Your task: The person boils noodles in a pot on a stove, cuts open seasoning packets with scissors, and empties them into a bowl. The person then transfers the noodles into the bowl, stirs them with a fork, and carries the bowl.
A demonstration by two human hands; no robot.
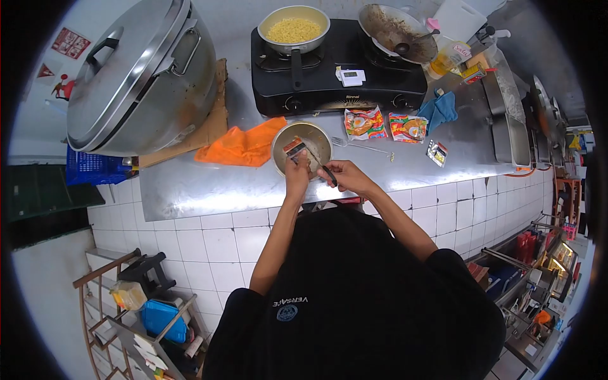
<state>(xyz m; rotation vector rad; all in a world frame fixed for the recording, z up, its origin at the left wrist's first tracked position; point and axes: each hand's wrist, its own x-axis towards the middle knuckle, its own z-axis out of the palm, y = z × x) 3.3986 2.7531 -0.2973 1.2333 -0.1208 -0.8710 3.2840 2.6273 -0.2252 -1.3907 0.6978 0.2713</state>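
Note:
A metal bowl [277,149] stands near the front edge of the steel counter. Over it, my left hand [297,172] pinches a small seasoning sachet [294,149] with a dark and red print. My right hand [348,177] is closed round a black-handled tool [329,175]; its thin front end reaches toward the sachet, and I cannot make out whether it is a knife or scissors. Pale contents show in the bowl, partly hidden by my hands. To the right of the bowl lies a whisk-like wire utensil [361,145]. Another small sachet [437,153] rests farther right.
A gas stove [342,82] carries a pan of noodles [293,30], a stained wok [387,28] and a timer [351,77]. Two noodle packets [365,123] lie before it. An orange cloth [244,144], a large lidded pot [158,82] and a blue cloth [439,113] flank the workspace.

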